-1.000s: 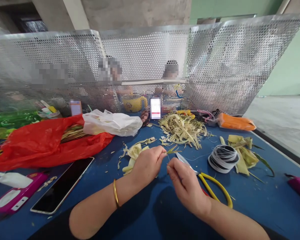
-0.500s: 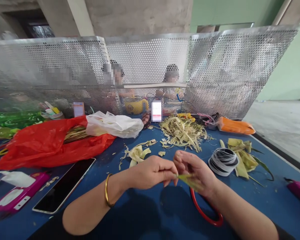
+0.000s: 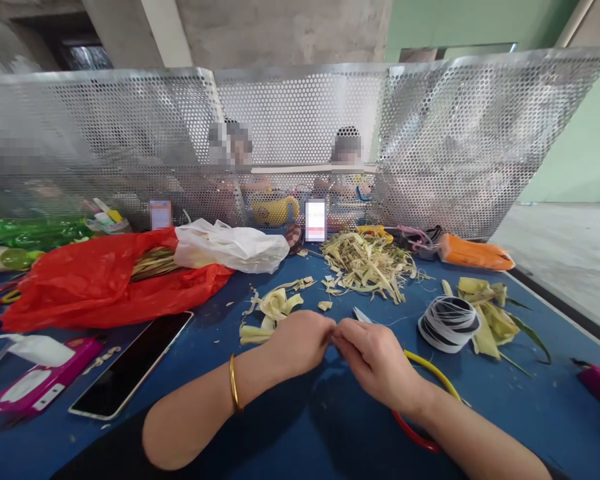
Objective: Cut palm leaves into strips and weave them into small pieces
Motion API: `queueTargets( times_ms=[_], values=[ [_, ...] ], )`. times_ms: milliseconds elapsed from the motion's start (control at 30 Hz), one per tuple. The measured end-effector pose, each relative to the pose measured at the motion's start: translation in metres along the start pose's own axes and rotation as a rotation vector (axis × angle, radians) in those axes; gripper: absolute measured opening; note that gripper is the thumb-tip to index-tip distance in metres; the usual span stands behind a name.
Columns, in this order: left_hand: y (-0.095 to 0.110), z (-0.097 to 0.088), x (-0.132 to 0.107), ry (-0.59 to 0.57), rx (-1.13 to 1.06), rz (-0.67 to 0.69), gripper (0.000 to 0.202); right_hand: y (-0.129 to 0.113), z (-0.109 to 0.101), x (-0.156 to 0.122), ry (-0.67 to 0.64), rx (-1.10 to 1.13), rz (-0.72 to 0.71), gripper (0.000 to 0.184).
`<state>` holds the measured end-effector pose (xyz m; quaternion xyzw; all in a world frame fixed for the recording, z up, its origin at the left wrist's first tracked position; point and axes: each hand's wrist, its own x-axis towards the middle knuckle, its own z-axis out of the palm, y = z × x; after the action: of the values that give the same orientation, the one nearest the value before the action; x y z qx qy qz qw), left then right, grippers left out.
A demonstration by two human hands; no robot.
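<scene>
My left hand (image 3: 300, 343) and my right hand (image 3: 375, 360) meet fingertip to fingertip low over the blue table (image 3: 280, 427), both closed in a pinch. What they pinch is hidden between the fingers. My right hand also holds scissors (image 3: 430, 373) with one yellow and one red handle loop; the blade tip shows just above the knuckles. A gold bangle sits on my left wrist. Pale curled leaf strips (image 3: 270, 313) lie just beyond my left hand.
A pile of leaf trimmings (image 3: 367, 263) lies further back. A black-and-white cord roll (image 3: 449, 323) and folded leaves (image 3: 485, 310) sit right. A red bag (image 3: 95, 280), white bag (image 3: 230, 247), phone (image 3: 130, 367) and pink case (image 3: 37, 387) lie left. People sit behind a perforated metal screen (image 3: 300, 133).
My hands dropped lower and closed together. The green leaf piece seen between them half a second ago is hidden now, and the scissors' blade and yellow loop show again.
</scene>
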<state>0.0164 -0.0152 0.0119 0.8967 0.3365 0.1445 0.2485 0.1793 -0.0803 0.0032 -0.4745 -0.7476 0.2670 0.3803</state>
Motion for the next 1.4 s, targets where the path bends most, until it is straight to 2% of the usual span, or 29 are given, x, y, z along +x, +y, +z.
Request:
queueTargets(
  times_ms=[67,133,167,200,233,300,367,433,533,633,733,833,933,1033,1133,1233,1333,1400],
  values=[
    [-0.001,-0.006,-0.002,-0.233,-0.137,0.047,0.021,0.000,-0.006,0.002,-0.109,0.181,0.107,0.028],
    [0.000,-0.017,-0.003,-0.487,-0.396,0.038,0.021,-0.001,-0.010,0.005,-0.163,0.492,0.216,0.030],
    [0.000,-0.023,-0.003,-0.574,-0.531,0.006,0.019,-0.001,-0.012,0.006,-0.158,0.658,0.261,0.030],
    [0.001,-0.027,-0.004,-0.594,-0.651,-0.030,0.018,-0.001,-0.012,0.007,-0.134,0.811,0.301,0.030],
    [0.002,-0.030,-0.004,-0.575,-0.765,-0.070,0.020,0.000,-0.012,0.008,-0.096,0.945,0.338,0.028],
    [0.004,-0.029,-0.002,-0.461,-0.970,-0.151,0.026,0.001,-0.009,0.009,-0.003,1.154,0.401,0.023],
    [0.006,-0.022,0.000,-0.326,-1.134,-0.224,0.026,0.004,-0.004,0.010,0.110,1.274,0.444,0.020],
    [0.006,-0.013,0.004,-0.191,-1.206,-0.295,0.024,0.006,0.001,0.011,0.212,1.315,0.464,0.019],
    [0.003,-0.002,0.009,-0.040,-1.175,-0.393,0.025,0.009,0.009,0.009,0.296,1.197,0.425,0.021],
    [0.000,0.006,0.011,-0.003,-1.160,-0.441,0.030,0.011,0.014,0.006,0.330,0.818,0.290,0.026],
    [-0.001,0.015,0.010,0.009,-1.200,-0.476,0.030,0.011,0.015,0.002,0.281,0.398,0.144,0.027],
    [0.000,0.024,0.010,0.002,-1.257,-0.508,0.030,0.010,0.015,0.000,0.168,0.161,0.052,0.026],
    [0.000,0.026,0.010,-0.011,-1.322,-0.540,0.023,0.010,0.013,0.002,0.137,0.145,0.060,0.026],
    [-0.001,0.021,0.011,0.001,-1.403,-0.599,0.013,0.012,0.010,0.005,0.235,0.258,0.117,0.026],
    [-0.001,0.015,0.012,0.026,-1.481,-0.666,0.011,0.014,0.008,0.006,0.320,0.334,0.112,0.014],
    [0.000,0.013,0.014,0.059,-1.539,-0.725,0.004,0.014,0.008,0.005,0.287,0.180,0.054,0.005],
    [0.000,0.015,0.016,0.080,-1.624,-0.764,0.012,0.015,0.009,0.003,0.221,-0.051,0.007,0.005],
    [-0.001,0.017,0.016,0.084,-1.683,-0.767,0.017,0.016,0.012,0.003,0.209,-0.121,0.027,0.008]
  ],
)
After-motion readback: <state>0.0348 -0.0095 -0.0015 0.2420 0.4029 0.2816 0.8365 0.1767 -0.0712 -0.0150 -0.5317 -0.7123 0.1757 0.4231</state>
